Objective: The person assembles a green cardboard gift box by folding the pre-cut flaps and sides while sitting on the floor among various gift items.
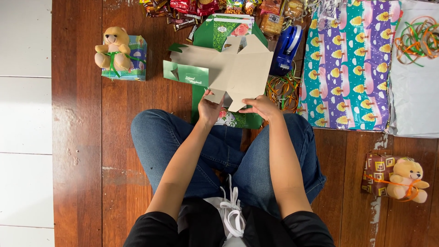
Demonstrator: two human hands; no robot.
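An unfolded cardboard box (228, 68), plain grey-brown inside and green outside, is held flat above my crossed legs. My left hand (209, 109) grips its near left edge. My right hand (261, 107) pinches a small flap at the near right edge. More flat green flowered boxes (228, 26) lie under and behind it on the wooden floor.
A teddy bear tied to a wrapped gift (121, 55) sits at the far left. Another bear with a wrapped box (395, 176) lies at the near right. Patterned wrapping paper (350, 64), loose ribbons (418, 39), a blue tape dispenser (287, 50) and snack packets (183, 11) lie beyond.
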